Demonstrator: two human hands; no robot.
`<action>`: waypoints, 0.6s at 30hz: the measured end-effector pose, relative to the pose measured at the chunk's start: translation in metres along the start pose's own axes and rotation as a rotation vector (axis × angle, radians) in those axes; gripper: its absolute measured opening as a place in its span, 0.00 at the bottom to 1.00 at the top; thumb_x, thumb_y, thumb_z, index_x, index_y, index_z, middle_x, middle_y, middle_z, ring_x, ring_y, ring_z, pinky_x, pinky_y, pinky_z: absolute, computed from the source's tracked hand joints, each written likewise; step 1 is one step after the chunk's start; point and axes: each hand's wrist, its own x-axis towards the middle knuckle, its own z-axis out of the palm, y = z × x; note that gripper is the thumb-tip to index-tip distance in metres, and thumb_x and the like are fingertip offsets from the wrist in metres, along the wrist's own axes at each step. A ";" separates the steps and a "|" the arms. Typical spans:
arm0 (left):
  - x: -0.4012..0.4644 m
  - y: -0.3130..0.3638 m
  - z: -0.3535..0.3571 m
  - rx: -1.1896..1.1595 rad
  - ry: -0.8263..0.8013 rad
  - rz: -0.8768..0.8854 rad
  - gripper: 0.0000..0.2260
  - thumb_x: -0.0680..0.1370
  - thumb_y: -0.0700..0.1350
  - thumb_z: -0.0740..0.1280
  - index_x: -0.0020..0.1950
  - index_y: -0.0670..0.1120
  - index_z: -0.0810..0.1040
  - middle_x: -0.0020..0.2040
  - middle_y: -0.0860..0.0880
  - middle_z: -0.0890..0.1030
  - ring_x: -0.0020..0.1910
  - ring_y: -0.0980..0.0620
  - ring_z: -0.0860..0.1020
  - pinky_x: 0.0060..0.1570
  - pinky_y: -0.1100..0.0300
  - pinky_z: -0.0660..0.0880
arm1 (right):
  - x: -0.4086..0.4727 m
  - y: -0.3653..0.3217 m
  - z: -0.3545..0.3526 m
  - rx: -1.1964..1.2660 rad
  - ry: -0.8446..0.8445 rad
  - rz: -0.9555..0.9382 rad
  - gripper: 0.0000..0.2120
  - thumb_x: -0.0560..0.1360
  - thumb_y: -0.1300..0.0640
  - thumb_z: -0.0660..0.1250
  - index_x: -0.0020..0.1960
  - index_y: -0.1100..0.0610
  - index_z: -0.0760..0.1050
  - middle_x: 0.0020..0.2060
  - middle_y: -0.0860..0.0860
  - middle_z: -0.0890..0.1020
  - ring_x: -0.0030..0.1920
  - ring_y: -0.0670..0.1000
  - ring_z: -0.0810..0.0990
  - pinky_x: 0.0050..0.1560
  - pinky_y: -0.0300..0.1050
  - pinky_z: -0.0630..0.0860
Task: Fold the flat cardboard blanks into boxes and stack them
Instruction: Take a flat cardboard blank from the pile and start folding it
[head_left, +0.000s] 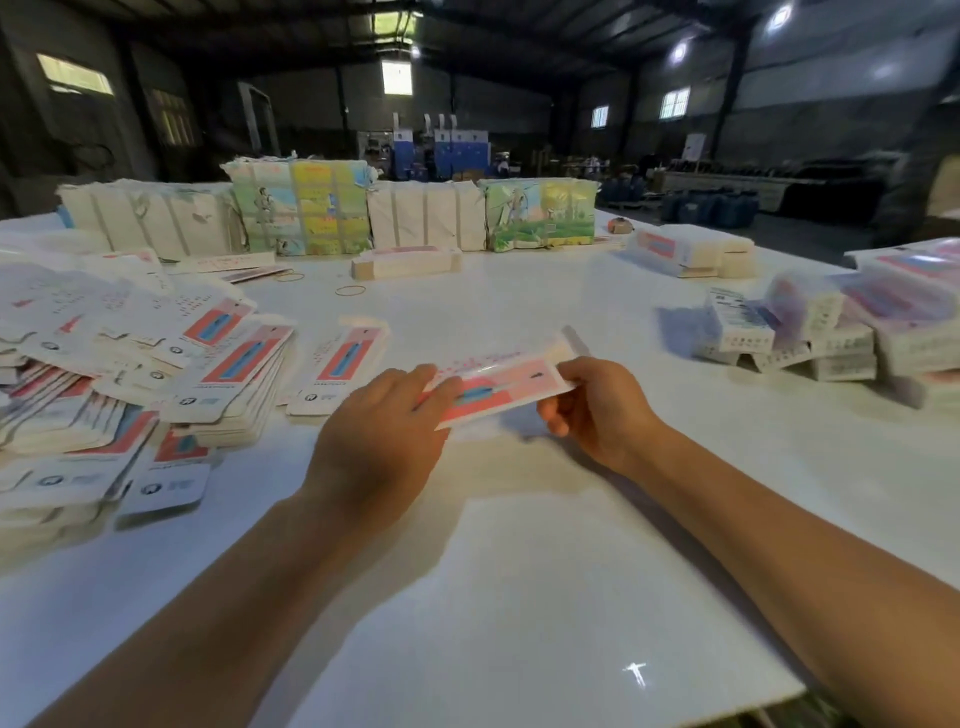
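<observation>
flat blanks left, folded boxes right, bundles behind

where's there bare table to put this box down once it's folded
Bare table lies near, between the forearms, and mid-table beyond the held blank, up to the rubber band. Crowded: the flat blanks on the left, the folded boxes on the right, the bundles along the far edge.

No legible text anywhere. Printing on the flat cardboard blanks, the held blank and the folded boxes too blurred and small to read; round logos only, no readable brand.
</observation>
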 end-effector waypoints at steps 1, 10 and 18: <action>0.001 0.000 0.000 -0.009 -0.033 -0.036 0.22 0.73 0.50 0.70 0.63 0.38 0.77 0.60 0.36 0.78 0.54 0.34 0.78 0.52 0.36 0.73 | 0.000 0.001 0.000 -0.036 -0.025 -0.005 0.13 0.77 0.65 0.51 0.42 0.69 0.72 0.19 0.57 0.73 0.18 0.51 0.70 0.20 0.37 0.63; 0.004 -0.007 0.000 -0.057 -0.140 -0.232 0.41 0.70 0.71 0.50 0.65 0.40 0.74 0.50 0.41 0.81 0.45 0.40 0.80 0.40 0.48 0.78 | -0.001 0.003 0.003 -0.064 0.073 -0.123 0.15 0.81 0.52 0.57 0.46 0.60 0.76 0.29 0.54 0.79 0.26 0.51 0.77 0.24 0.41 0.72; 0.005 -0.017 0.019 -0.013 -0.150 -0.334 0.36 0.63 0.76 0.34 0.55 0.55 0.62 0.43 0.55 0.71 0.41 0.54 0.75 0.40 0.56 0.79 | -0.012 0.013 0.011 -0.595 0.183 -0.529 0.15 0.77 0.58 0.64 0.36 0.42 0.78 0.41 0.52 0.80 0.37 0.51 0.78 0.40 0.48 0.78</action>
